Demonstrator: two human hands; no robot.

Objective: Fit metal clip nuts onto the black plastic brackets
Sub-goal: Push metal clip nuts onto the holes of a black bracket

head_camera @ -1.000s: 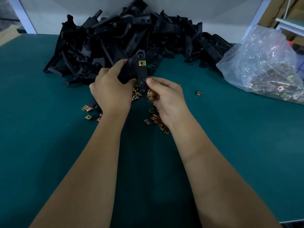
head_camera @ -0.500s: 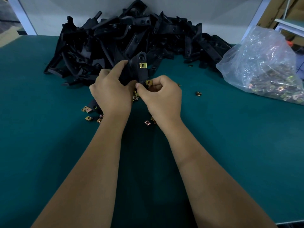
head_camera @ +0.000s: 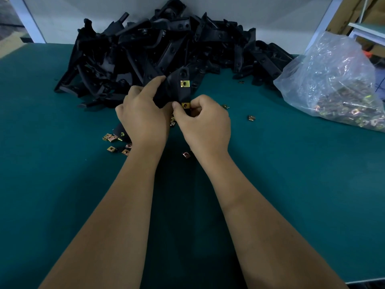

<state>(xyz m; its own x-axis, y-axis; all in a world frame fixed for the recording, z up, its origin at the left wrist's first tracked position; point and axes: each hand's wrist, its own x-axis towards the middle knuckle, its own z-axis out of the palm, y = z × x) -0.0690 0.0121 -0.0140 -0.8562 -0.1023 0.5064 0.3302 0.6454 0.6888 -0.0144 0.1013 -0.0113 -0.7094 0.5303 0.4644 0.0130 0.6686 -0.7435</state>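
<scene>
My left hand (head_camera: 143, 117) grips a black plastic bracket (head_camera: 175, 88) held upright above the table. One gold clip nut (head_camera: 185, 83) sits on the bracket's upper part. My right hand (head_camera: 205, 124) pinches a second gold clip nut (head_camera: 185, 105) with thumb and curled fingers against the bracket's lower end. Several loose clip nuts (head_camera: 111, 140) lie on the green mat under and around my hands; some are hidden by my wrists.
A big heap of black brackets (head_camera: 166, 44) fills the back of the green table (head_camera: 62, 184) against a white wall. A clear plastic bag of clip nuts (head_camera: 337, 86) lies at the right. A stray nut (head_camera: 251, 118) lies right of my hands.
My right hand moved up to the bracket's lower end with a clip nut and now presses it there. My left hand keeps the bracket nearly still.
</scene>
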